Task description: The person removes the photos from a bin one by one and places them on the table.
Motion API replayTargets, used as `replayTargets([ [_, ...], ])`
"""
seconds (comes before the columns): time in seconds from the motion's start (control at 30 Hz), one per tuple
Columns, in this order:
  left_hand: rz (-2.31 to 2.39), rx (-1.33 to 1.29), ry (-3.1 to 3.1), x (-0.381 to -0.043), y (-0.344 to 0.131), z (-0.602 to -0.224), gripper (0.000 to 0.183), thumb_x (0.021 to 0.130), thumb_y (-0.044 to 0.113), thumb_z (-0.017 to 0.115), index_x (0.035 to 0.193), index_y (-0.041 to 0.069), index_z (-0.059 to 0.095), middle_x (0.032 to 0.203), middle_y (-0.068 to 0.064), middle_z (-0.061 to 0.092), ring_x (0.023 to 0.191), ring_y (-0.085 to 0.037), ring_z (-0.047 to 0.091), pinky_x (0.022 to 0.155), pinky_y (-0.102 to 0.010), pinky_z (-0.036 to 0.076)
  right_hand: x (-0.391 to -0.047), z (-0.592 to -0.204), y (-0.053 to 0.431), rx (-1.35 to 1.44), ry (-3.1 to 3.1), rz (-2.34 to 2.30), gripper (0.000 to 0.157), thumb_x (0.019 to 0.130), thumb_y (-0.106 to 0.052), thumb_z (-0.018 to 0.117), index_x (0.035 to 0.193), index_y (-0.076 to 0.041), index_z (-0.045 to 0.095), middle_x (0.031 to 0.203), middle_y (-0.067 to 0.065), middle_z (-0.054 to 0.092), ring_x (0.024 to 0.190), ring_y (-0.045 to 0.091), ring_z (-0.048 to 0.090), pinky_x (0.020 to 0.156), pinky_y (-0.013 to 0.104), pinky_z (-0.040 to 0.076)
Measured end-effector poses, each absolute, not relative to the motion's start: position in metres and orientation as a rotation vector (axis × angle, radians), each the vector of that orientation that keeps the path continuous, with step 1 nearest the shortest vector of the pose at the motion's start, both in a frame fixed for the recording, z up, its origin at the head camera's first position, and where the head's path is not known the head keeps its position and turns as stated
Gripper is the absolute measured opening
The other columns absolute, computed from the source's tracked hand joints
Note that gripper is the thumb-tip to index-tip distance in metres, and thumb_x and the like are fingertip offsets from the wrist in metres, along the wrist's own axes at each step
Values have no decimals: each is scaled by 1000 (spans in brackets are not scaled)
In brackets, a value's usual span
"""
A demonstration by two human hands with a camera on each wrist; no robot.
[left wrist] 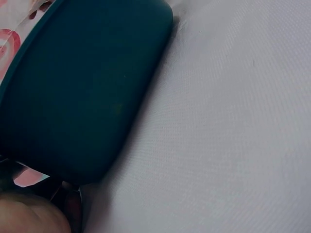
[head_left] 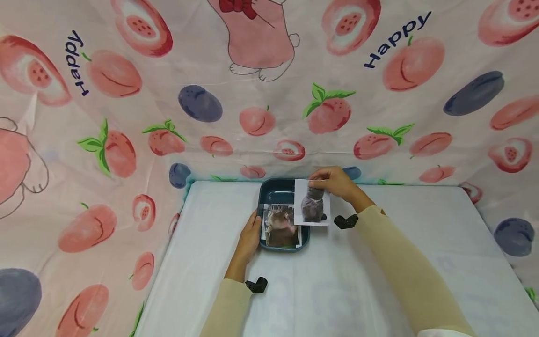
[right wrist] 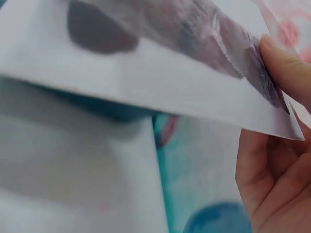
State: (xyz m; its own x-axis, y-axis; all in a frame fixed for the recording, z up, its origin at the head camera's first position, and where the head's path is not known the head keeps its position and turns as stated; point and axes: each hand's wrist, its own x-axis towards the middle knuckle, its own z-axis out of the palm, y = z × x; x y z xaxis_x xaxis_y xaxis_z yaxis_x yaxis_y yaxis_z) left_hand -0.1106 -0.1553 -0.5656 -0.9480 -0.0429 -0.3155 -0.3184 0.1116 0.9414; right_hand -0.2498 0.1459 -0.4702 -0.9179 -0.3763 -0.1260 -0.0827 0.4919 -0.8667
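A dark teal rectangular tray [head_left: 284, 184] rests on the white table, its side wall filling much of the left wrist view. My left hand [head_left: 249, 239] holds the tray by its left side. Inside the tray's near part lies a picture card [head_left: 280, 227] showing a brownish, furry-looking image. My right hand [head_left: 337, 183] pinches a white-bordered photo card [head_left: 312, 206] of a grey, cat-like animal by its top edge, thumb on the printed face. The card hangs over the tray's right rim and overlaps the lying card's edge in the head view.
The white table [head_left: 358, 290] backs onto a pink fruit-print cloth [head_left: 257, 93], which also drapes both sides. A dark strap piece [head_left: 346, 222] sits at the right wrist and another dark piece [head_left: 257, 285] at the left wrist.
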Motion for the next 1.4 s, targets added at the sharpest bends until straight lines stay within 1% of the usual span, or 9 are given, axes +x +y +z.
replayTargets([
  [0.2,1932,-370,2189,-111,-154,-565,53,111,43,37,162,29,30,169,-1,27,159,-30,16,128,-56,15,-253,-492,179,-287,2450,-1427,39,90,-41,79,118,-13,76,101,5,73,87,18,60,71,27,49],
  [0.43,1920,-370,2194,-113,-151,-566,53,111,42,37,162,27,30,169,-2,27,159,-30,16,128,-56,15,-256,-518,200,-138,2443,-1415,47,89,-46,78,121,-11,74,100,0,75,84,17,56,69,29,47],
  [0.5,1922,-369,2190,-113,-151,-566,54,111,42,37,162,27,30,169,-2,27,159,-30,16,128,-56,15,-257,-526,203,-125,2457,-1412,45,90,-44,78,119,-10,74,103,2,76,87,17,57,72,29,48],
  [0.63,1933,-373,2188,-113,-150,-566,53,112,41,37,162,26,31,169,-2,28,159,-30,17,128,-55,16,-259,-544,207,-125,2495,-1377,40,91,-42,78,115,-11,77,113,10,73,100,22,60,87,33,49],
  [0.7,1937,-377,2185,-113,-151,-566,52,112,41,37,162,27,31,169,-2,28,159,-29,17,128,-55,15,-260,-553,207,-113,2501,-1362,38,90,-42,78,115,-12,78,119,12,71,108,25,60,96,37,49],
  [0.87,1931,-375,2182,-112,-150,-566,53,112,42,36,162,27,30,169,-2,27,159,-31,16,128,-56,15,-259,-567,202,-57,2499,-1363,39,90,-40,79,116,-12,77,129,14,68,122,31,57,109,51,45],
  [1.03,1925,-376,2190,-111,-149,-566,53,112,43,36,162,28,30,170,-2,26,159,-32,15,127,-57,15,-259,-571,198,-71,2587,-1324,39,89,-38,81,117,-12,76,132,15,68,130,36,55,112,56,43],
  [1.27,1928,-382,2204,-111,-150,-566,56,111,44,37,163,24,29,169,-4,27,159,-33,16,127,-58,14,-263,-573,194,-96,2637,-1246,40,89,-36,81,121,-12,74,133,17,67,130,38,56,111,56,44],
  [1.4,1928,-381,2207,-112,-150,-566,55,111,43,36,163,25,29,169,-3,27,159,-32,15,128,-57,15,-266,-575,192,-118,2631,-1226,44,90,-35,80,126,-12,72,132,15,69,130,35,58,111,54,45],
])
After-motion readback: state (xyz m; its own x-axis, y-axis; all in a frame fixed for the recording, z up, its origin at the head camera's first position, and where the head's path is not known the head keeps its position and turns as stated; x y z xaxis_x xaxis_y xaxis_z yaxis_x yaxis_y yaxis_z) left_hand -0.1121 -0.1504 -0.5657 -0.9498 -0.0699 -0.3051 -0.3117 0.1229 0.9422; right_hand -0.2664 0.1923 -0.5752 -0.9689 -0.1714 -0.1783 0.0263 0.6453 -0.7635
